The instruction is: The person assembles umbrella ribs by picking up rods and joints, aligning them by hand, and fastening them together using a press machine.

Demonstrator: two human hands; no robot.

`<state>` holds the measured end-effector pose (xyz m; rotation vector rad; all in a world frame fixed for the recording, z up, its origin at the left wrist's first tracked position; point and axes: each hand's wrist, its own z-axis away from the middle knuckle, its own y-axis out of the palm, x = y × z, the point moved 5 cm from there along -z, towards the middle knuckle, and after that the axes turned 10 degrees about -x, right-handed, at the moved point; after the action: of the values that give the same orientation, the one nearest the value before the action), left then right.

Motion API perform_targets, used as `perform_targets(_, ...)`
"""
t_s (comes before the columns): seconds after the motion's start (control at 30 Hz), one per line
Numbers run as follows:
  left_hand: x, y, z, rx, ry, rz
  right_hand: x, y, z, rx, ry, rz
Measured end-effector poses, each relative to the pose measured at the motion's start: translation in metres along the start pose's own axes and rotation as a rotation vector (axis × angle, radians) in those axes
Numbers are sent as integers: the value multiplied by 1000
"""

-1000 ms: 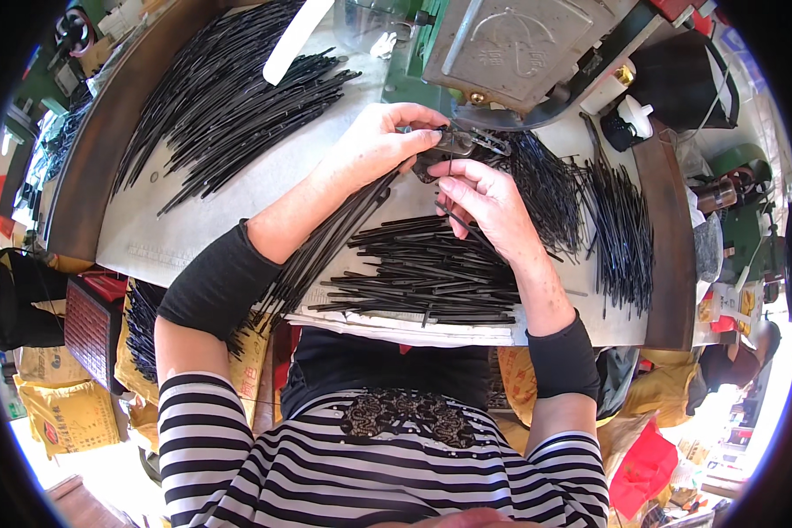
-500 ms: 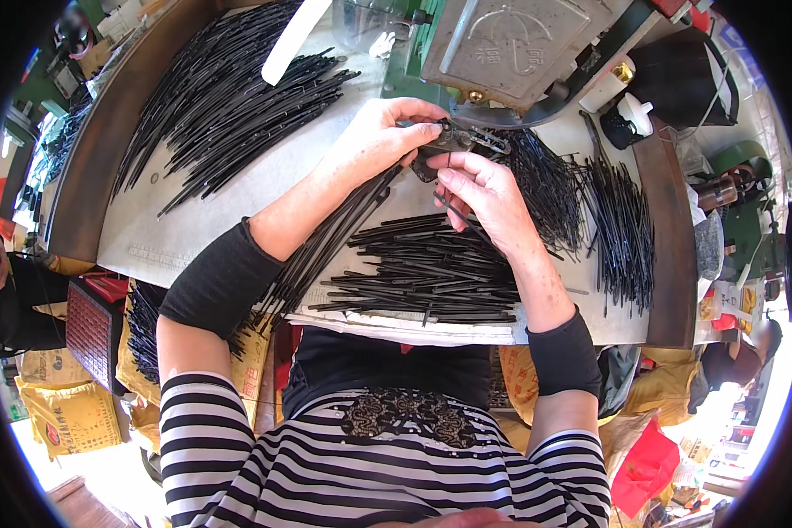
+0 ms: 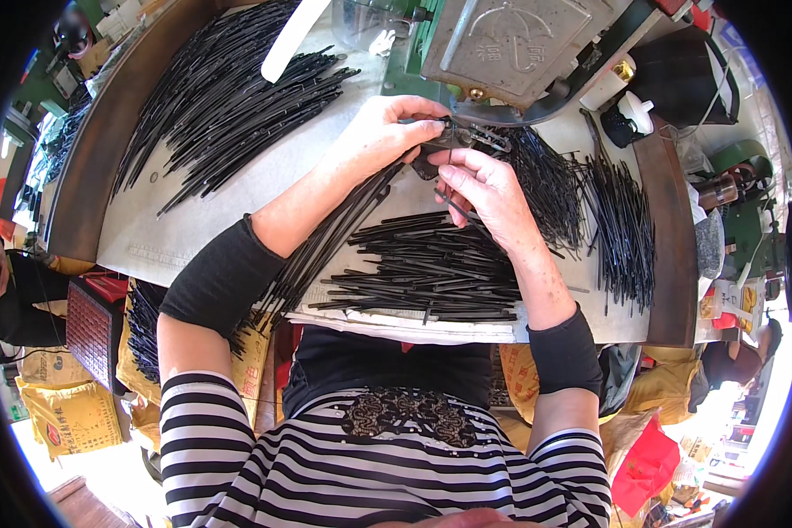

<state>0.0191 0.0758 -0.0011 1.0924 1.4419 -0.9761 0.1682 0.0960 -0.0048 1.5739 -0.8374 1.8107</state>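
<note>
My left hand (image 3: 385,141) is closed at the working head (image 3: 453,136) of a green and grey bench machine (image 3: 519,53). Its thumb and fingers pinch something too small to make out. Close beside it on the right, my right hand (image 3: 484,187) pinches a thin black rod (image 3: 454,204), like an umbrella rib, that slants down under the palm. Below the left forearm a long bundle of black rods (image 3: 330,233) runs toward the table's near edge. Another pile of black rods (image 3: 422,273) lies just in front of the right hand.
A large fan of black rods (image 3: 238,114) covers the table's left. More rods (image 3: 620,229) lie at the right, beside a brown raised edge (image 3: 664,238). A white curved bar (image 3: 295,40) juts in above. A black pot with white lid (image 3: 627,119) stands back right.
Both hands stay almost in place at the machine. The right fingers and the rod in them have shifted very slightly.
</note>
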Motion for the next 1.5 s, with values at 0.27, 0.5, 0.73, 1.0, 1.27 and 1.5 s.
perform_targets(0.27, 0, 0, -1, 24, -6, -14, 0, 0, 0, -12, -3, 13)
perform_targets(0.5, 2, -1, -2, 32, -40, -14, -1, -1, 0, -18, 7, 32)
perform_targets(0.73, -6, -3, 6, -10, -160, 3, -4, -2, 0, -10, 25, 21)
perform_targets(1.0, -10, -2, 8, 56, -186, -87, -4, 2, 3, 90, 53, -93)
perform_targets(1.27, -9, -1, 9, 95, -96, -148, 4, 20, 16, 260, 96, 61)
perform_targets(1.5, -8, 3, 12, 271, -40, -349, -10, -9, -1, 36, 45, 87)
